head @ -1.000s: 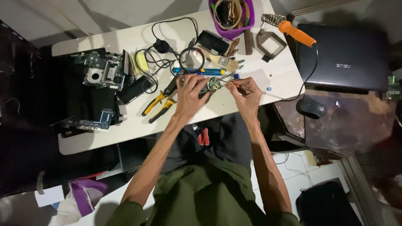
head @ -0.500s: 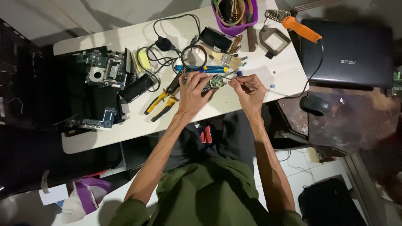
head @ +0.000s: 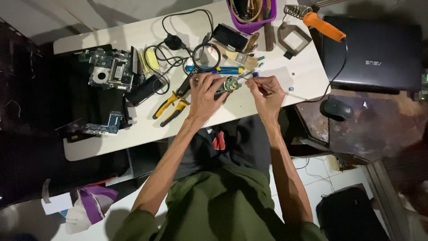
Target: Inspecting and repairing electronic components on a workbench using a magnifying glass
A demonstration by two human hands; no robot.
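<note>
Here, line by line, is how I would do this step well.

Left hand: my left hand (head: 206,91) is curled over the small green circuit board (head: 229,83), fingers closed on its near end and pinning it to the bench (head: 133,129).

Right hand: my right hand (head: 266,93) is pinched together on a thin tool (head: 255,76) with a blue tip, which points at the board's right edge. I cannot tell whether the tip touches the board.

Where the board is: mid-bench, between my two hands, just below the blue pen-like tool (head: 218,69) and the ring of the magnifier (head: 206,56).

Grip: I judge the board is small and light and would skate under sideways pressure, so my left hand should press down flat, not squeeze from the edges.

Bracing: the heel of my right hand looks close to the bench; resting it there would steady the tip.

Pressure: light and straight along the tool, since a slip could scrape the parts on the board.

Clutter: the yellow-handled pliers (head: 171,106) lie just beside my left wrist, and black cables (head: 178,44) loop near the magnifier; I should keep my elbows in.

Heat: the orange-handled soldering iron (head: 322,25) sits at the far right, well apart from both hands, and its cord trails past the laptop (head: 374,53).
</note>
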